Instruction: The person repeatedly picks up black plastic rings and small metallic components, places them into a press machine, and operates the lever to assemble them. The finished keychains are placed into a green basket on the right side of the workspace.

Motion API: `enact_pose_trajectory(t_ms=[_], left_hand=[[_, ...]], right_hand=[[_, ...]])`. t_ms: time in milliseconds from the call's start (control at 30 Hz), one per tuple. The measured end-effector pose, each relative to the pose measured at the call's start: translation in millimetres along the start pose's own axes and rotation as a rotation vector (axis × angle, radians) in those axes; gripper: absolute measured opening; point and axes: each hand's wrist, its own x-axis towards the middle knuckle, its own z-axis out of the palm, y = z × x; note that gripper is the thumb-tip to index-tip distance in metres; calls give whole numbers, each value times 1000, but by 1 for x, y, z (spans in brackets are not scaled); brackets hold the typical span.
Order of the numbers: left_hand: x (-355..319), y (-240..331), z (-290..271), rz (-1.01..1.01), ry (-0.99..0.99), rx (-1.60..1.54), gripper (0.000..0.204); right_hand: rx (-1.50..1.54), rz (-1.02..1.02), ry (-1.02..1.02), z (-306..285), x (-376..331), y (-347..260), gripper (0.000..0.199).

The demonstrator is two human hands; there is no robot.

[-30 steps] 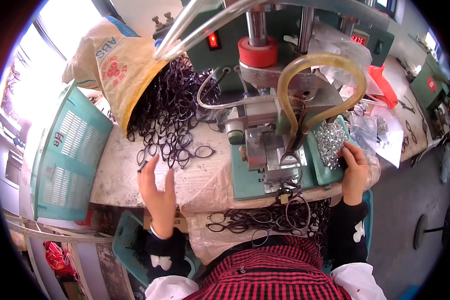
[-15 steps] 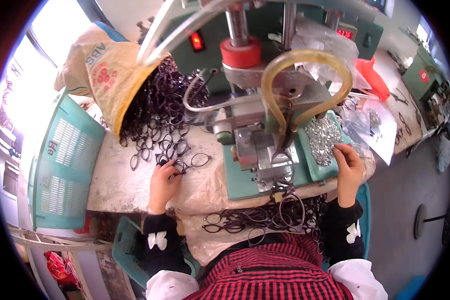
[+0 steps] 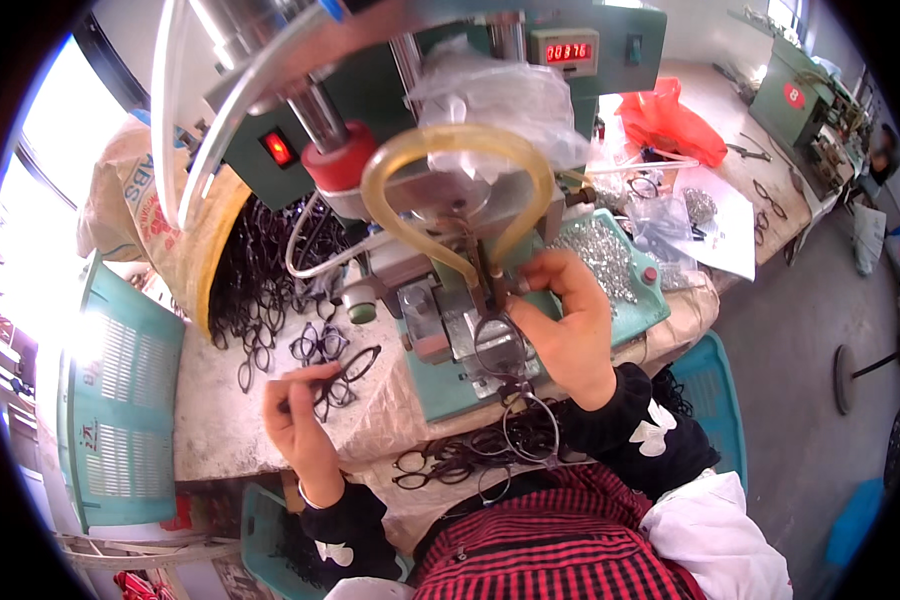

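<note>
My left hand (image 3: 300, 425) holds a dark eyeglass frame (image 3: 341, 379) between thumb and fingers, just above the worktable; several more frames lie beneath and beside it. My right hand (image 3: 575, 335) reaches in at the press (image 3: 460, 195), its thumb and fingertips drawn together next to the metal tool tip under the looped yellow tube (image 3: 537, 160). Whatever those fingertips pinch is too small to make out. Another eyeglass frame (image 3: 515, 388) rests in the press fixture, one rim over the metal block (image 3: 467, 335) and the other hanging toward me.
A green tray (image 3: 660, 303) of small silvery metal parts stands right of the press. Dark frames spill from a yellow-edged sack (image 3: 160, 215) at left, beside a teal basket (image 3: 120, 400). More frames (image 3: 440, 460) lie along my lap. A red plastic bag (image 3: 675, 125) sits behind.
My right hand has moved left from the metal-parts tray to the press tip. My left hand has lifted a frame from the pile toward me. The view has shifted right.
</note>
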Motion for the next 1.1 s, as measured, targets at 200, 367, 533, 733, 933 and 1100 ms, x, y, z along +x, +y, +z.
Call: enact_pose_trajectory(t_ms=[200, 367, 533, 733, 933, 1100], left_hand=[[39, 102, 60, 406, -207, -209, 15], [59, 111, 76, 452, -241, 169, 8], [33, 101, 89, 958, -688, 428, 30], [0, 88, 125, 1072, -766, 604, 27], [-11, 92, 126, 1060, -764, 685, 22], [-6, 90, 123, 1029, -787, 642, 16]], right_hand=[[212, 132, -88, 3, 5, -10, 49], [176, 148, -116, 5, 3, -30, 56], [92, 134, -267, -28, -1, -38, 39], [-1124, -276, 60, -94, 3, 66, 13], [-878, -296, 70, -101, 21, 61, 9], [-946, -210, 31, -93, 15, 77, 16]])
